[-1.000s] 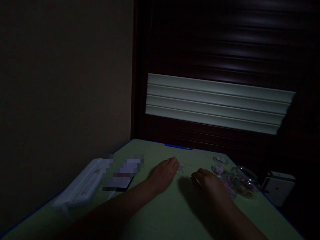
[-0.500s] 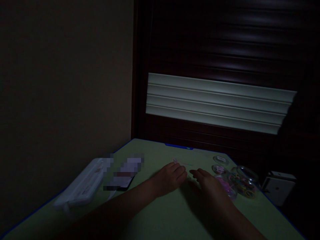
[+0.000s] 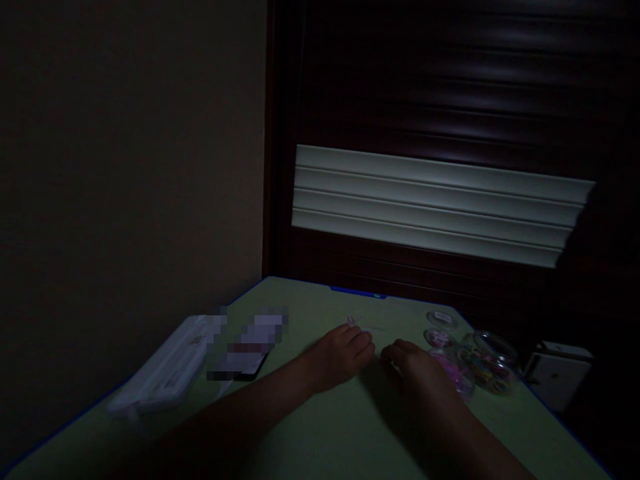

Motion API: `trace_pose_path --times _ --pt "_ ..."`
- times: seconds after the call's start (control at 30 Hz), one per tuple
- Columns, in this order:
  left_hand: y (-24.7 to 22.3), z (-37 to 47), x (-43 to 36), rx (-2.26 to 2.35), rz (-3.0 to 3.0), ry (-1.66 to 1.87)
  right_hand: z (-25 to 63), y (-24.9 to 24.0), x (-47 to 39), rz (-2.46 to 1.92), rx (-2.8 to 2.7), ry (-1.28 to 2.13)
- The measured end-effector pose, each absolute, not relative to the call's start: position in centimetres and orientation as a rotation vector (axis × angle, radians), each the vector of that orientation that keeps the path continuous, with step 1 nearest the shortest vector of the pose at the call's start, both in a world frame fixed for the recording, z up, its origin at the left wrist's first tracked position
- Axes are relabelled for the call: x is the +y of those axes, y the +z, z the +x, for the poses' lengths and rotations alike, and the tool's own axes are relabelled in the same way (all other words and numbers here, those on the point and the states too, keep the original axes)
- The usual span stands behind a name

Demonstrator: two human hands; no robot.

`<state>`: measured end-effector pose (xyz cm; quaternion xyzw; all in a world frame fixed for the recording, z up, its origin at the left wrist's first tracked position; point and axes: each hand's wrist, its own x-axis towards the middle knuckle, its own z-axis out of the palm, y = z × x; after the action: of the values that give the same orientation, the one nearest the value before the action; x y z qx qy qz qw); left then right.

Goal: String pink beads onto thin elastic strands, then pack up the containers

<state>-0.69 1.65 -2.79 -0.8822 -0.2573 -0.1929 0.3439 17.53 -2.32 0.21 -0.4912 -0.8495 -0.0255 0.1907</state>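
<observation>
In the middle of the table my left hand [image 3: 343, 357] rests with its fingers curled together; what they hold, if anything, is hidden. A small pinkish piece [image 3: 351, 321] shows just beyond its knuckles, and a thin pale strand [image 3: 374, 328] lies to the right of that piece. A short gap to the right, my right hand [image 3: 413, 367] has its fingers bent down and pressed together. Whether something thin is between those fingertips is too dark to see. Close beside my right hand sits a clear container of pink bits [image 3: 453, 373].
A clear jar [image 3: 495, 363] of colourful bands, a small round container [image 3: 439, 337] and a clear lid [image 3: 442, 320] stand on the right. A white case [image 3: 160, 370] and a partly blurred phone-like object [image 3: 250, 347] lie left. A white boxy device [image 3: 560, 377] is beyond the table's right edge.
My right hand's fingers have curled inward and downward, with the fingertips now closer together. My left hand has stayed almost in place.
</observation>
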Motion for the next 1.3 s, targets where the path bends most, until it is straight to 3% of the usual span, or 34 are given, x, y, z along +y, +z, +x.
trace_pose_path --times 0.33,0.77,1.3 --pt "-2.6 -0.7 1.5 -0.699 -2.304 -0.475 18.3 1.8 -2.7 -1.435 -2.365 -0.214" --pt "-2.8 -0.8 1.9 -0.68 -2.293 -0.494 25.7 4.3 -0.3 -1.674 -2.272 0.027" --pt "-2.9 -0.9 2.0 -0.711 -2.296 -0.486 26.0 4.3 -0.9 -1.823 -2.247 0.113"
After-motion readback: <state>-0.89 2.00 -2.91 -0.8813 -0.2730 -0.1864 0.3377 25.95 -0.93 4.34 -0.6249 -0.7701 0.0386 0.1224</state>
